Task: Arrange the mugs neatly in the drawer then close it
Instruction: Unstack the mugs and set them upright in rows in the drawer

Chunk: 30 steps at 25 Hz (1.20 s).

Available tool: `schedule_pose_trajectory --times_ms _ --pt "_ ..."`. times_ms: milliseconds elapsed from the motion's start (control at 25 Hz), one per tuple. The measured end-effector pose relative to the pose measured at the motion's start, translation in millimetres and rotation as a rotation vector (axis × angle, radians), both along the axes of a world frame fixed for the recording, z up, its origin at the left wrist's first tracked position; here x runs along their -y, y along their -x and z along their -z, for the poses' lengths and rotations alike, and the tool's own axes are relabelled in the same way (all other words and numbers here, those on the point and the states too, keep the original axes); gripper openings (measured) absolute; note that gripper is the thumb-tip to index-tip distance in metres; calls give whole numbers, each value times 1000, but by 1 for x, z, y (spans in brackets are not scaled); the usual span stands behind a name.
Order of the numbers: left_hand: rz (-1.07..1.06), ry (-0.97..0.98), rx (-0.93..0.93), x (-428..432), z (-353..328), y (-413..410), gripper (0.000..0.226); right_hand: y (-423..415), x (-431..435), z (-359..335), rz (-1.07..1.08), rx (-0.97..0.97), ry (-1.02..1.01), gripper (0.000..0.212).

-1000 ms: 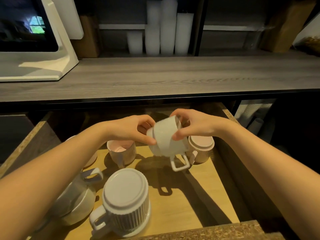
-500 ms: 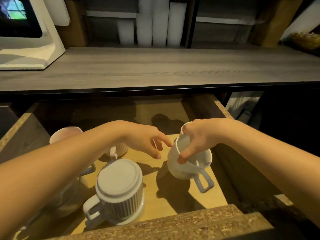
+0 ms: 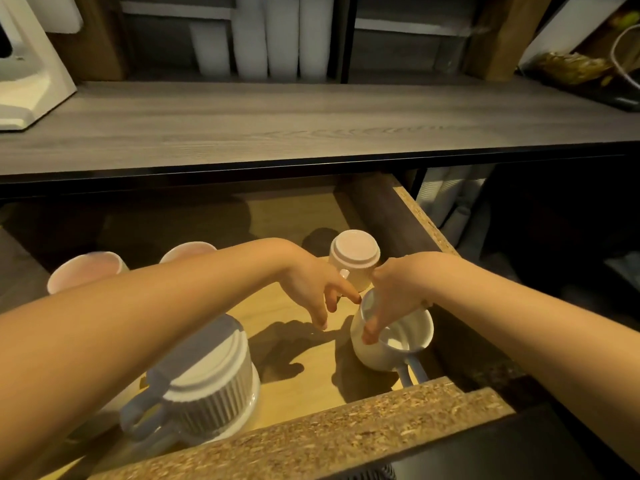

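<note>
The wooden drawer [image 3: 424, 220] stands pulled out below the counter. My right hand [image 3: 391, 299] grips the rim of a white mug [image 3: 398, 344], upright at the drawer's right front, its handle pointing toward me. My left hand [image 3: 315, 285] hovers just left of that mug with fingers spread, holding nothing. An upside-down ribbed mug [image 3: 207, 382] sits at the front left. Behind my hands another mug [image 3: 353, 258] stands upside down. Two upright pinkish mugs [image 3: 86, 268] [image 3: 183, 249] stand at the back left, partly hidden by my left arm.
The drawer's chipboard front edge [image 3: 346, 431] runs across the bottom. Above is a grey wooden counter [image 3: 311, 123] with a white stand [image 3: 31, 84] at the left. White cup stacks [image 3: 266, 36] stand on the shelf behind. The drawer's middle floor [image 3: 298, 372] is bare.
The white mug went from being held sideways in both hands to upright at the drawer's right front. My left hand has let go of it; my right hand still grips the rim.
</note>
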<state>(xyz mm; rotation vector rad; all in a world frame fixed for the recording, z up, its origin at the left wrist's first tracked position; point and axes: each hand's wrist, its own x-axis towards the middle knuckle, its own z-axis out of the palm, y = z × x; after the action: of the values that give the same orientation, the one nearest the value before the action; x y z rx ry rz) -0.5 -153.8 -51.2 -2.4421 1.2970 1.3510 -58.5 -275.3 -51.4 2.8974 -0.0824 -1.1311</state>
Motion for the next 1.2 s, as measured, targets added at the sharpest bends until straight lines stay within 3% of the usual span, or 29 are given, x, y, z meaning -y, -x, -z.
schedule_pose_trajectory --times_ms 400,480,720,840,1040,1200 --pt "-22 0 -27 -5 9 0 64 -2 -2 7 4 2 -13 68" --pt "-44 30 -7 -8 8 -5 56 -8 -1 0 -6 35 -14 58" --pt "-178 67 78 -24 6 -22 43 -44 5 -11 -66 492 3 37" --pt "-221 65 107 -34 15 -29 42 -65 5 9 -19 617 27 40" --pt "-272 104 108 -43 29 -39 43 -80 3 29 44 584 75 57" --pt "-290 113 116 -42 33 -44 43 -83 4 37 25 524 121 57"
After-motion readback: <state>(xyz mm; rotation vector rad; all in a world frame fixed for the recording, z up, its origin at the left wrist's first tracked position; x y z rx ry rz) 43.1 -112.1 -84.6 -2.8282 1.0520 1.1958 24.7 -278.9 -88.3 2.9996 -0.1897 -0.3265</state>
